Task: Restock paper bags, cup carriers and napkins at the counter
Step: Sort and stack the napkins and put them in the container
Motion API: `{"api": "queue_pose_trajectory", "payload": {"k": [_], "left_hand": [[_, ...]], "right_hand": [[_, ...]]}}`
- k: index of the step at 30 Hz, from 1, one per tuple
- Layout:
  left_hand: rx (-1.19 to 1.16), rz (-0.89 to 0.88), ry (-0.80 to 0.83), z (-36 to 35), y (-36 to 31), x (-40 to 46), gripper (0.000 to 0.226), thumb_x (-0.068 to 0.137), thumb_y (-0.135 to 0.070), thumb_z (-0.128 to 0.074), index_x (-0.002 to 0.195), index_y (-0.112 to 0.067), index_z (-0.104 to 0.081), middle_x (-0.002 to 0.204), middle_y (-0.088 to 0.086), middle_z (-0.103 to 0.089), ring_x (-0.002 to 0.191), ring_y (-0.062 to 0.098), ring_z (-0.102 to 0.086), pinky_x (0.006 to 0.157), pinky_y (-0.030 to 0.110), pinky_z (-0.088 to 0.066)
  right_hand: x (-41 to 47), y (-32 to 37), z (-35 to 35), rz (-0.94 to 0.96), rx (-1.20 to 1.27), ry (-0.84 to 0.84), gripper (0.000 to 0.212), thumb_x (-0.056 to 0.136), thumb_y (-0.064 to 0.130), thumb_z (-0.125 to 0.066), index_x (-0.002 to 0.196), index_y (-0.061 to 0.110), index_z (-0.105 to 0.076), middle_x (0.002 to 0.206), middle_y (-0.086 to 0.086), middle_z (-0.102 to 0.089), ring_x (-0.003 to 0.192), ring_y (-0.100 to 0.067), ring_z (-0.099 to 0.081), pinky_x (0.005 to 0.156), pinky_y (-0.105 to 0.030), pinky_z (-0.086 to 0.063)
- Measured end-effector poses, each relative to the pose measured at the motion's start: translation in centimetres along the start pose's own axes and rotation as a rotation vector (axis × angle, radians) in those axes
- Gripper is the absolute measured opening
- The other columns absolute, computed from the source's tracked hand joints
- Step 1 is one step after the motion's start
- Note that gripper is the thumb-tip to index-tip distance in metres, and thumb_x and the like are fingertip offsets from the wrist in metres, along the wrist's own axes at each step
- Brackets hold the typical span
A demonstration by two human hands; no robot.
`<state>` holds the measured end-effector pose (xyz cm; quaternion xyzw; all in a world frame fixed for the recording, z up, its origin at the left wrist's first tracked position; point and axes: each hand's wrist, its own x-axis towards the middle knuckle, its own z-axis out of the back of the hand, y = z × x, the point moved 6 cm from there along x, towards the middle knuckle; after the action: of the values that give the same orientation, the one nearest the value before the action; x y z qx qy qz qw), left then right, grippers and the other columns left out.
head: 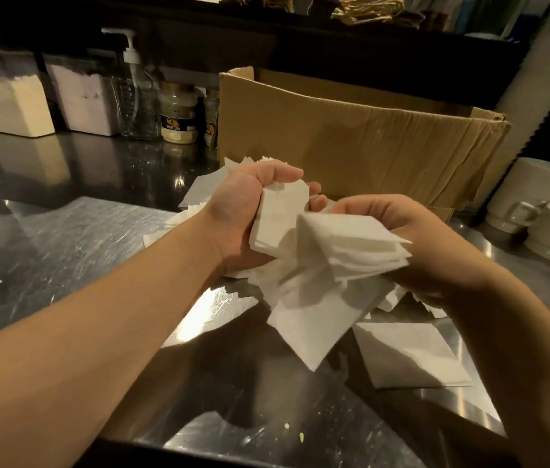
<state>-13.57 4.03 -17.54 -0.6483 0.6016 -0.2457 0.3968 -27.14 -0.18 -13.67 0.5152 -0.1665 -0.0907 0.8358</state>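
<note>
Gathering loose napkins is the step in hand, judged from the head view, the only view supplied.

Head view: the left hand (246, 214) has its fingers curled round a small folded wad of napkins (278, 224), held above the bench (64, 251). The right hand (402, 238) pinches a thicker folded stack (351, 244), thumb on top, remaining fingers hidden beneath. The two bundles touch between the hands, and several sheets hang loose below them. More napkins lie scattered on the bench under and behind the hands, and one flat napkin (408, 356) lies near the right forearm.

Governing relation: the two filled napkin holders (13, 103) stand at the far left of the bench, well apart from the hands, beyond the pump bottle (135, 96). The left hand is the nearer. The stack's folded edges point right, away from the holders.

An open cardboard box (351, 136) stands directly behind the hands. White cups (537, 197) stand at the right. Paper bags and cup carriers cannot be identified with certainty.
</note>
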Motion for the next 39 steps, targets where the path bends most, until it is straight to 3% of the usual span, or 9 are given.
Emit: {"api": "queue_pose_trajectory", "payload": {"k": [4, 12, 16, 19, 22, 26, 30, 34, 39], "left_hand": [[0.095, -0.026, 0.02, -0.2, 0.1, 0.1, 0.067, 0.075, -0.028, -0.066, 0.135, 0.001, -0.055, 0.132, 0.021, -0.058, 0.123, 0.041, -0.055, 0.119, 0.051, -0.033], [0.228, -0.012, 0.071, -0.8, 0.0, 0.1, 0.034, 0.085, -0.039, -0.06, 0.096, -0.009, -0.068, 0.076, 0.008, -0.07, 0.064, 0.025, -0.07, 0.062, 0.032, -0.06], [0.275, 0.079, 0.209, -1.0, 1.1, 0.0, 0.058, 0.084, -0.063, -0.055, 0.115, -0.018, -0.071, 0.104, 0.009, -0.072, 0.09, 0.027, -0.072, 0.08, 0.039, -0.061], [0.329, 0.128, 0.234, -1.2, 1.6, -0.5, 0.042, 0.082, -0.036, -0.069, 0.12, -0.019, -0.066, 0.096, 0.008, -0.074, 0.083, 0.024, -0.073, 0.074, 0.039, -0.062], [0.485, 0.162, 0.175, -0.8, 2.0, -0.8, 0.052, 0.069, -0.009, -0.077, 0.118, -0.018, -0.062, 0.09, 0.007, -0.073, 0.083, 0.024, -0.071, 0.074, 0.039, -0.061], [0.566, 0.141, 0.043, -0.5, 1.7, -0.7, 0.041, 0.079, -0.002, -0.068, 0.115, -0.019, -0.061, 0.101, 0.01, -0.071, 0.094, 0.032, -0.069, 0.086, 0.046, -0.061], [0.433, 0.196, 0.085, -1.1, 1.6, -1.1, 0.041, 0.083, 0.0, -0.057, 0.123, -0.011, -0.054, 0.093, 0.017, -0.075, 0.084, 0.035, -0.074, 0.08, 0.046, -0.064], [0.327, 0.134, 0.05, -0.8, 0.7, -0.7, 0.05, 0.076, -0.002, -0.056, 0.125, -0.004, -0.053, 0.098, 0.023, -0.074, 0.084, 0.036, -0.074, 0.079, 0.045, -0.063], [0.265, -0.012, -0.098, 0.4, -0.2, 0.0, 0.073, 0.064, -0.006, -0.064, 0.136, -0.001, -0.055, 0.129, 0.028, -0.066, 0.117, 0.046, -0.066, 0.105, 0.059, -0.05]], "right_hand": [[0.4, -0.9, 1.1, -0.032, 0.054, -0.227, 0.022, 0.067, 0.033, -0.072, 0.085, 0.023, -0.077, 0.085, 0.004, -0.076, 0.075, -0.009, -0.071, 0.063, -0.021, -0.057], [0.2, -2.1, 2.3, -0.049, 0.255, -0.49, 0.005, 0.092, 0.027, -0.067, 0.094, 0.025, -0.071, 0.081, 0.008, -0.075, 0.081, -0.011, -0.074, 0.067, -0.025, -0.06], [0.3, -2.5, 2.4, -0.043, 0.172, -0.552, 0.021, 0.088, 0.035, -0.07, 0.107, 0.025, -0.07, 0.099, 0.004, -0.074, 0.096, -0.019, -0.072, 0.079, -0.031, -0.06], [0.4, -2.8, 2.5, -0.04, 0.185, -0.582, 0.015, 0.088, 0.031, -0.072, 0.102, 0.027, -0.07, 0.099, 0.003, -0.074, 0.097, -0.021, -0.071, 0.078, -0.033, -0.061], [0.3, -3.3, 2.6, -0.068, 0.208, -0.624, 0.001, 0.094, 0.035, -0.066, 0.095, 0.034, -0.066, 0.092, 0.008, -0.074, 0.094, -0.017, -0.072, 0.074, -0.029, -0.06], [0.0, -3.9, 3.0, -0.142, 0.313, -0.737, 0.006, 0.097, 0.038, -0.063, 0.095, 0.033, -0.061, 0.099, 0.006, -0.072, 0.1, -0.019, -0.069, 0.092, -0.043, -0.057], [-0.4, -4.0, 4.1, -0.136, 0.306, -0.84, 0.01, 0.097, 0.035, -0.065, 0.1, 0.027, -0.062, 0.106, -0.001, -0.071, 0.101, -0.025, -0.07, 0.092, -0.048, -0.059], [-1.1, -3.6, 5.4, -0.069, 0.288, -0.97, 0.012, 0.1, 0.03, -0.063, 0.097, 0.034, -0.051, 0.104, 0.007, -0.06, 0.101, -0.019, -0.062, 0.086, -0.032, -0.057], [-1.3, -2.6, 5.7, 0.032, 0.325, -0.962, 0.026, 0.098, 0.026, -0.063, 0.122, 0.029, -0.054, 0.115, 0.01, -0.064, 0.106, -0.017, -0.064, 0.081, -0.031, -0.06]]}}
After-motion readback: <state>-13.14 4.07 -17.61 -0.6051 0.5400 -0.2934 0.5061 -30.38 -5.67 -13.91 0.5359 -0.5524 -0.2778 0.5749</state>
